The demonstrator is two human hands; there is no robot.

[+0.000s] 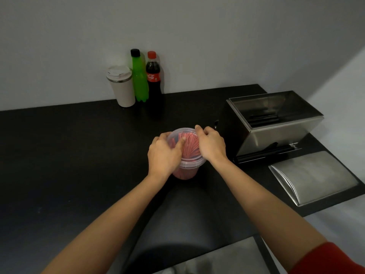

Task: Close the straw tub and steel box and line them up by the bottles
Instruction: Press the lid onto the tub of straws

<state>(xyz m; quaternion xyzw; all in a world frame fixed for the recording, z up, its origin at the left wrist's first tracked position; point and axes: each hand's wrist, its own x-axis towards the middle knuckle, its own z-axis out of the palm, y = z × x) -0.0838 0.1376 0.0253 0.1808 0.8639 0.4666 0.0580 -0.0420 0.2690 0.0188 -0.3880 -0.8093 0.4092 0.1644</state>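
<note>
A cup (122, 86) and two bottles (147, 76) stand at the wall, beyond the left hand (165, 153). That hand curls around the straw tub (185, 153), index finger pressing its clear lid (182, 139); the right hand (211, 144) pinches the rim opposite. Right of it the steel box (276, 123) stands open, its lid (314, 177) lying nearer. Bare worktop (69, 145) lies between tub and bottles.

A lidded beige travel cup (122, 87) stands on the black table (59, 155).
</note>
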